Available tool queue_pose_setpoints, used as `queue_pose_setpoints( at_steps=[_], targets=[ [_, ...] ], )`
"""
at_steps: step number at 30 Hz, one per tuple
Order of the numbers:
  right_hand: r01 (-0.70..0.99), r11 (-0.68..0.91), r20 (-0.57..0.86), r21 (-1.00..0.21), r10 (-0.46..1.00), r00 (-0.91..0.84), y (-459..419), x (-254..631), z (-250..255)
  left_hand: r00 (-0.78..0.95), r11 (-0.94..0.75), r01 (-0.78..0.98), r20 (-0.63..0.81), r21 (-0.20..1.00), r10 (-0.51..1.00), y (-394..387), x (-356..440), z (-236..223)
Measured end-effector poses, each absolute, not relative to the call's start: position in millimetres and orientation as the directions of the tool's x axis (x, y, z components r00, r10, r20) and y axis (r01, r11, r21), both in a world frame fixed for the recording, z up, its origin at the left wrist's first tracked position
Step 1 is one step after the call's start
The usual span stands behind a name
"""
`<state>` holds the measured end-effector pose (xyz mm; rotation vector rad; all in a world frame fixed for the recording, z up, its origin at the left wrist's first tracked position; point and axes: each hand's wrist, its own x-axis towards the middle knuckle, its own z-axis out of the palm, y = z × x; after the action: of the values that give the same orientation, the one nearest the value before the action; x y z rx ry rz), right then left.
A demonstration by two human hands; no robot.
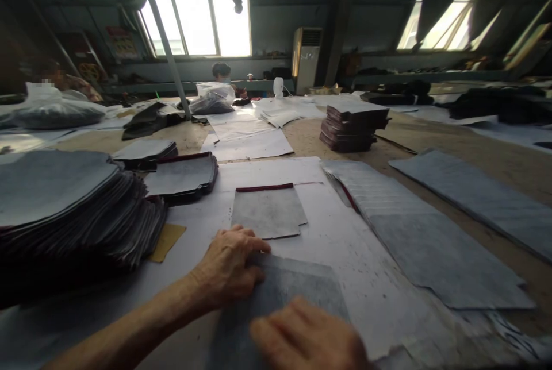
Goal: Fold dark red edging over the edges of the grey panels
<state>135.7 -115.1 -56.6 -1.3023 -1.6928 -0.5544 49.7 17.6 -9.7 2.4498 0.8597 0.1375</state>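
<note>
A grey sheet piece, leather or cloth by its look, lies on the white paper in front of me. My left hand is closed at its upper left corner, thumb on top and fingers bent over the far edge. Over the lower part of the same piece is my right hand, blurred by motion, its fingers bent and their tips hidden. Just beyond my left hand a smaller grey panel lies flat, with a dark red strip along its far edge and a notch at its right corner.
A tall stack of grey panels rises at left, beside a lower stack and a yellow card. Long grey pieces lie at right. Farther back stand a dark red stack and plastic bags; two people sit beyond.
</note>
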Motion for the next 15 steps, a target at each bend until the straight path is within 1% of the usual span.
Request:
queue_pose_setpoints(
  at_steps=[1, 2, 4, 5, 7, 9, 13, 15],
  targets=[
    [0.916, 0.318, 0.806, -0.243, 0.591, 0.008, -116, 153, -49, 0.809, -0.688, 0.526, -0.046, 0.499, 0.586, 18, 49, -11],
    [0.925, 0.26, 0.724, -0.276, 0.69, 0.022, -116, 170, -42, 0.825, -0.72, 0.501, -0.012, 0.48, 0.565, 19, 49, -13],
    [0.947, 0.145, 0.576, -0.286, 0.816, 0.048, -116, 200, -33, 0.849, -0.772, 0.451, 0.051, 0.448, 0.526, 21, 49, -17],
    [0.953, 0.112, 0.508, -0.28, 0.86, 0.048, -115, 211, -32, 0.862, -0.794, 0.424, 0.076, 0.435, 0.502, 22, 49, -18],
    [0.956, 0.091, 0.42, -0.278, 0.907, 0.036, -112, 223, -33, 0.882, -0.824, 0.373, 0.112, 0.426, 0.457, 25, 50, -21],
    [0.952, 0.099, 0.383, -0.291, 0.924, 0.021, -109, 226, -36, 0.895, -0.827, 0.344, 0.111, 0.445, 0.432, 28, 51, -22],
    [0.936, 0.124, 0.382, -0.33, 0.924, 0.012, -108, 223, -38, 0.925, -0.833, 0.283, 0.094, 0.476, 0.368, 32, 53, -22],
    [0.924, 0.147, 0.403, -0.352, 0.915, 0.008, -109, 222, -38, 0.937, -0.845, 0.21, 0.146, 0.493, 0.318, 32, 52, -25]
  ],
)
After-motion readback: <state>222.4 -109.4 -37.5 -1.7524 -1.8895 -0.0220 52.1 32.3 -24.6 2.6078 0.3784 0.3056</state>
